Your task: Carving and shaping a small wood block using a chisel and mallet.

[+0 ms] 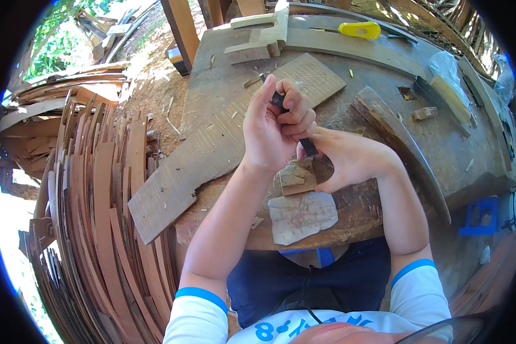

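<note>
My left hand point(278, 120) grips a black bar-like tool point(308, 146), slanted with its lower end just above a small square wooden piece point(295, 179). My right hand point(350, 160) is beside the tool's lower end, its thumb at the wooden piece's right edge and its other fingers curled and partly hidden. A pale flat slab point(301, 221) lies just below the piece, near the worn front edge of the wooden bench point(223, 229). A long patterned board point(172, 200) lies diagonally behind my hands.
A curved dark plank point(401, 143) lies at right. A yellow-handled tool point(358, 30), wooden offcuts point(252, 51) and a plastic bag point(447, 74) sit farther back. Stacked strips point(106, 206) fill the left side. A blue plastic stool point(479, 215) stands below at right.
</note>
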The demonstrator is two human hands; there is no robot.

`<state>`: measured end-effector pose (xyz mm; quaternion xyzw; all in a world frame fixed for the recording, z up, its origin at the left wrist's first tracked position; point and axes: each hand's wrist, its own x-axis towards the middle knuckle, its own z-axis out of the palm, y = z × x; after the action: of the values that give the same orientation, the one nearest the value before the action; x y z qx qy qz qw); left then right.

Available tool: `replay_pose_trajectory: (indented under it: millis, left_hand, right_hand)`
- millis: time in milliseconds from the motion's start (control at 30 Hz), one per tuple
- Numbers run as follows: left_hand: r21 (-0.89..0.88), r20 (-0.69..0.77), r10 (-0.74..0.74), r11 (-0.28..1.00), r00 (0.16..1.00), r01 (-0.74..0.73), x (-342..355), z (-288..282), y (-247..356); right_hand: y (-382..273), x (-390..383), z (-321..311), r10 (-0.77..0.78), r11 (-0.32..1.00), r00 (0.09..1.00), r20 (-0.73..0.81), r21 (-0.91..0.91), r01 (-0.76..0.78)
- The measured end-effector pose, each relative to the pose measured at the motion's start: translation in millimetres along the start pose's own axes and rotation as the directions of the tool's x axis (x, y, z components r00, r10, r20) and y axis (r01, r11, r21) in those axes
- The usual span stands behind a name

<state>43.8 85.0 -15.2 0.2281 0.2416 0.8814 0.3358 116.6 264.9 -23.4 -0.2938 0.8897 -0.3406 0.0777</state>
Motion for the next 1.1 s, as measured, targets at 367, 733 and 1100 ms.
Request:
replay_pose_trajectory:
  millis: [367, 733, 1100]
  left_hand:
    - [0.135, 0.042, 0.105, 0.985, 0.994, -0.110, -2.9, -1.8, 29.6]
    - [0.305, 0.019, 0.249, 0.921, 0.968, -0.243, -3.8, -3.5, 35.9]
    - [0.537, 0.111, 0.440, 0.728, 0.891, -0.427, -7.6, -11.2, 34.7]
  right_hand:
    - [-14.3, 10.4, 8.8, -0.013, 1.000, 0.974, -0.227, 0.014, 0.016]
    - [-25.4, 16.6, -2.9, 0.044, 0.996, 0.959, -0.281, 0.091, -0.019]
    - [-20.5, 24.5, 8.7, -0.028, 0.995, 0.906, -0.422, 0.075, 0.066]
